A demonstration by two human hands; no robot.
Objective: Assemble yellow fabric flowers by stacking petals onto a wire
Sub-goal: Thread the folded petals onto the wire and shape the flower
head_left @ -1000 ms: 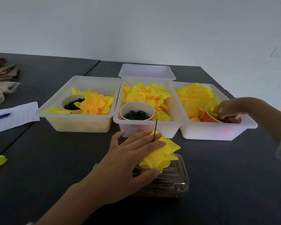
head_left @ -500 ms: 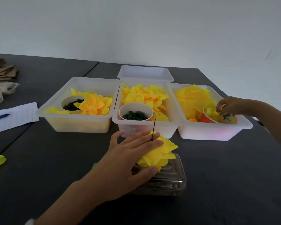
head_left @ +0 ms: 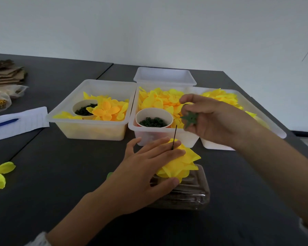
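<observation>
Petals point(head_left: 180, 164) already sit stacked on the wire point(head_left: 174, 137), a full yellow bloom resting atop a clear plastic box point(head_left: 190, 196) on the dark table point(head_left: 60, 174). We press the stack down with our left hand point(head_left: 142, 174), fingers straight and spread either side of the wire. Our right hand point(head_left: 215, 119) pinches a green star-shaped calyx point(head_left: 190, 118) just above the wire tip. We judge the petal stacking near done, the calyx yet to be threaded. Tubs point(head_left: 89, 128) behind hold spare petals.
</observation>
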